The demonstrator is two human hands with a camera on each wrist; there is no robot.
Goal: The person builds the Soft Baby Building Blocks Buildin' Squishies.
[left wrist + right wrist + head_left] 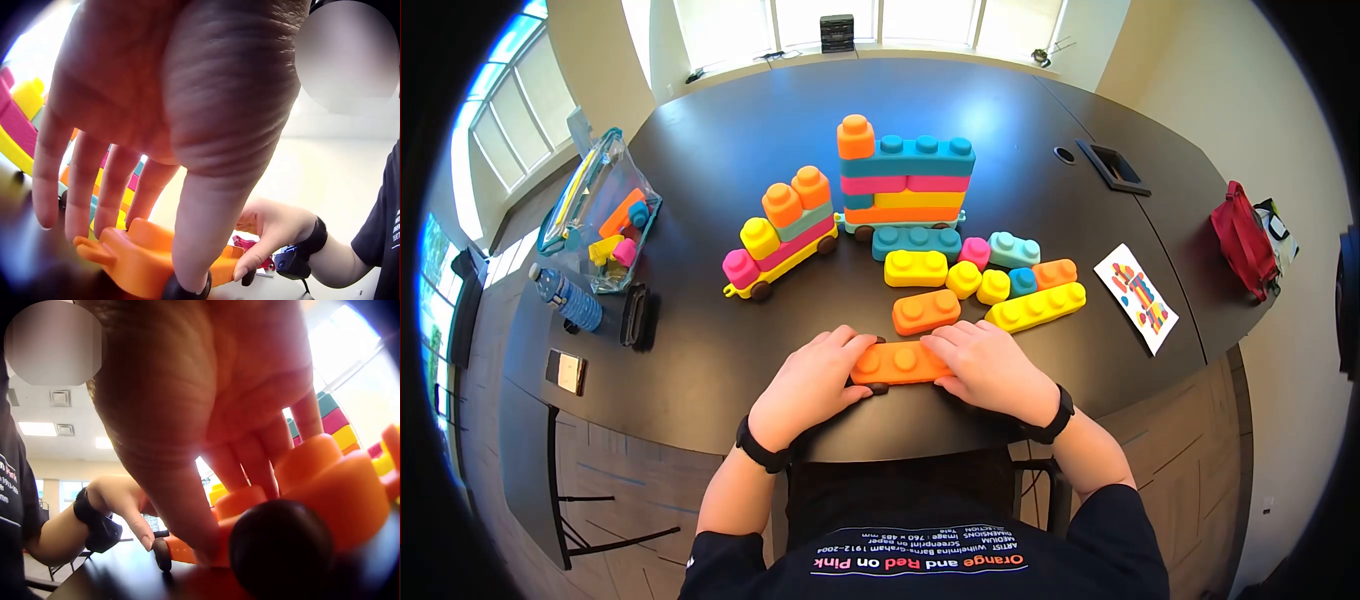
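An orange wheeled base [900, 363] with round studs lies near the table's front edge. My left hand [815, 380] grips its left end, thumb on the near side by a dark wheel [187, 287] and fingers on the far side. At the other end, my right hand [997, 368] holds the base between thumb and fingers, covering that end in the head view. Just beyond the base is a loose orange block [925, 312]. In the right wrist view, the thumb presses the side of the orange base [228, 540].
Behind are a stepped block train [785, 240], a taller block stack [908, 185] and several loose blocks, including a long yellow one [1037, 307]. A picture card [1137, 300] lies right; a bottle [565, 297], phone [566, 371] and clear bag [600, 215] are left.
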